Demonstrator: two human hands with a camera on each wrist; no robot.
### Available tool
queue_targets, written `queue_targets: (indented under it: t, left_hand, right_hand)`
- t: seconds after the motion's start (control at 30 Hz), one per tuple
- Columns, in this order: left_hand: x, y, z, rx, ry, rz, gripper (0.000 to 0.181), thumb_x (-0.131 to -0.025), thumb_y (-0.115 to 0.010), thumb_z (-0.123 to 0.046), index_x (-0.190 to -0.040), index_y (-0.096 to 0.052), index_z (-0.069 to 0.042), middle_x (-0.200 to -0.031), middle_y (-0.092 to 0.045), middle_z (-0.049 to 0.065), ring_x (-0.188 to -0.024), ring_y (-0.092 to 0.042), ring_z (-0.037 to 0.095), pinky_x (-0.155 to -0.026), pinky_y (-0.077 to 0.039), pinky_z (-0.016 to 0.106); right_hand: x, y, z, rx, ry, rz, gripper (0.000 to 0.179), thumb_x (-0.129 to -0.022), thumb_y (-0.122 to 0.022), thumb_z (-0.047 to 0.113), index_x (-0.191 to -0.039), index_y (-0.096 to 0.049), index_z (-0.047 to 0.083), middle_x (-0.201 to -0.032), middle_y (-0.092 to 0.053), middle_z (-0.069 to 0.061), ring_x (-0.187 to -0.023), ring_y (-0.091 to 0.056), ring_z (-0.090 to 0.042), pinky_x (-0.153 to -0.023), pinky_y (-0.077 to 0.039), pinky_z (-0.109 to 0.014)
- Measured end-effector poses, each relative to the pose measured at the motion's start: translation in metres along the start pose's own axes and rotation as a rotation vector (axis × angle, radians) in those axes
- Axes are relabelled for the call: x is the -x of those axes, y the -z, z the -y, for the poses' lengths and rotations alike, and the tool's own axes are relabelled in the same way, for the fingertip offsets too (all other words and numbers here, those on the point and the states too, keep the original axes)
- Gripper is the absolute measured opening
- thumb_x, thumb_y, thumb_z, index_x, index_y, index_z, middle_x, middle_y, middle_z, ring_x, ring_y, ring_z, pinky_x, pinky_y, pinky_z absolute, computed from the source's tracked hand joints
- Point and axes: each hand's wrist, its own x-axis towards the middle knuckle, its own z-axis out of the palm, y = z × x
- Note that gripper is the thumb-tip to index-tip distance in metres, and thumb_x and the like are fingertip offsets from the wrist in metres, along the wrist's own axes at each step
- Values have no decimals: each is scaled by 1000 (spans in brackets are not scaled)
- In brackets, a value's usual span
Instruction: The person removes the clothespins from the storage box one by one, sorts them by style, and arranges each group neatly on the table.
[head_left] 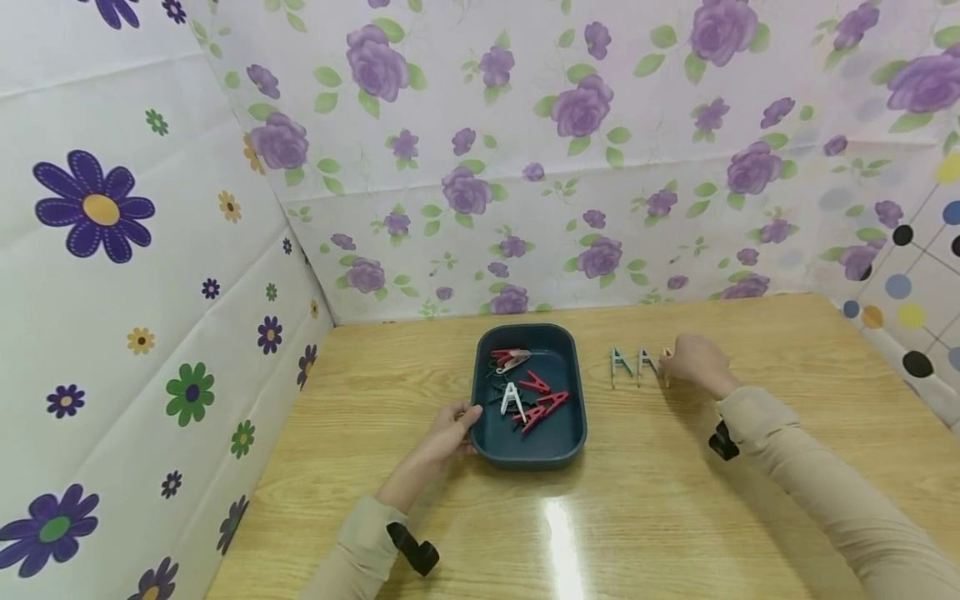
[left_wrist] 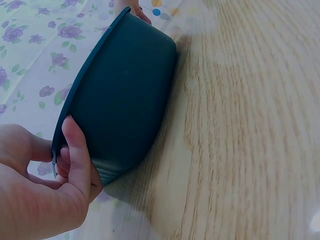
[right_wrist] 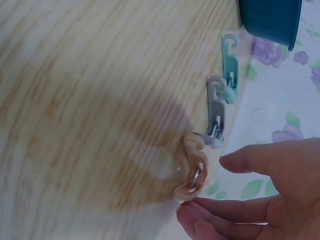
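Note:
A dark teal plastic bin point(head_left: 543, 450) stands on the table with several clothespins in it, among them a white clothespin point(head_left: 512, 398) and a red clothespin point(head_left: 553, 403). My left hand point(head_left: 450, 429) grips the bin's near left rim, the fingers on the outer wall point(left_wrist: 80, 160). To the right of the bin, a green clothespin point(right_wrist: 230, 65), a grey clothespin point(right_wrist: 216, 112) and a peach clothespin point(right_wrist: 196, 167) stand in a row. At the peach one is my right hand point(head_left: 697, 362); its fingertips touch one end, while the thumb is apart from it.
The wooden table point(head_left: 645, 500) runs back to a wall covered with purple-rose cloth point(head_left: 465, 192). A flower-patterned sheet point(head_left: 112, 333) borders the left side, and a dotted sheet point(head_left: 911, 283) the right.

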Motion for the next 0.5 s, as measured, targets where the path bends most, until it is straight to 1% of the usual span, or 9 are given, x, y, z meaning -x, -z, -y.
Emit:
queue_targets:
  t: [0.1, 0.2, 0.3, 0.4, 0.43, 0.5]
  left_hand:
    - [1, -1, -1, -2, 2, -9, 30, -103, -46, -23, -112, -48, 6, -77, -51, 3, -59, -50, 9, -56, -46, 23]
    - [0, -1, -1, 3, 5, -15, 28, -104, -46, -21, -111, -48, 6, -77, -51, 3, -59, -50, 8, -56, -46, 23]
    - [-1, -1, 0, 4, 0, -16, 28, -104, -45, -20, -112, -48, 7, -77, -52, 3, -59, -51, 8, -55, -47, 22]
    - [-1, -1, 1, 6, 1, -15, 28, -104, -44, -19, -112, -48, 7, -77, -53, 3, -59, -51, 8, -54, -47, 21]
    - [-1, -1, 1, 5, 1, -16, 28, -104, -44, -19, -112, -48, 7, -76, -53, 3, -59, -51, 8, -54, -47, 21]
    - [-1, -1, 1, 5, 0, -17, 28, -104, -45, -19, -112, -48, 7, -75, -52, 3, -58, -51, 8, -53, -47, 21]
  right_hand:
    - [0, 0, 4, 20, 24, -21, 44, -96, -51, 23, -54, -39, 15, -49, -27, 7, -45, -25, -8, -42, -23, -20]
    - [1, 2, 12, 33, 49, -47, 45, -95, -51, 21, -52, -39, 15, -47, -26, 6, -44, -23, -8, -41, -22, -21]
    - [5, 4, 23, 29, 70, -48, 47, -96, -50, 22, -51, -48, 11, -43, -33, 5, -41, -26, -8, -39, -22, -21]
    - [10, 6, 37, 14, 112, -58, 46, -96, -49, 22, -51, -52, 11, -41, -36, 5, -40, -26, -9, -40, -22, -21]
    - [11, 6, 41, 12, 132, -65, 46, -96, -49, 21, -52, -52, 11, -42, -37, 5, -40, -27, -8, -40, -22, -21]
    - [13, 6, 49, 12, 168, -88, 44, -96, -50, 19, -52, -47, 13, -43, -33, 6, -40, -25, -8, -41, -22, -21]
